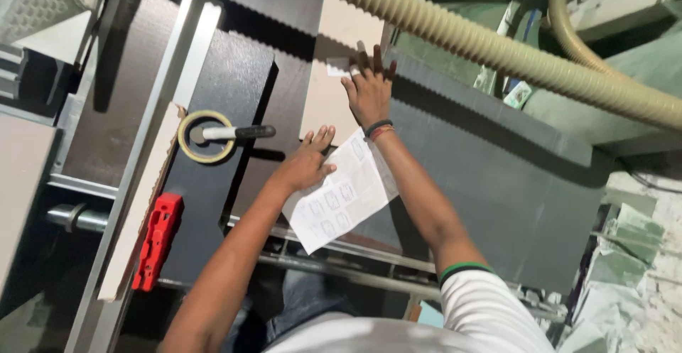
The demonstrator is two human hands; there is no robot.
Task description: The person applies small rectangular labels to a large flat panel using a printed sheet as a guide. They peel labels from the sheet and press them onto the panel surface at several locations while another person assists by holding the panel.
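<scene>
Clearly both hands are flat at work on the bench. The left hand point(307, 167) lies palm-down, fingers loosely spread, on a white paper sheet point(342, 200) printed with small outlined boxes — the weight seems meant to keep the sheet from sliding off the dark panel point(284, 104) beneath it. The right hand point(369, 91) reaches further out, fingers spread and pressed flat against a pale tan board point(334, 104), as if steadying it or feeling its edge; neither hand pinches anything. To the left a roll of tape point(206, 136) rests on the dark surface with a black-handled tool point(234, 132) lying across it, and a red plastic clamp-like piece point(158, 239) sits nearer — all within easy reach. A ribbed beige hose point(497, 51) crosses overhead.
</scene>
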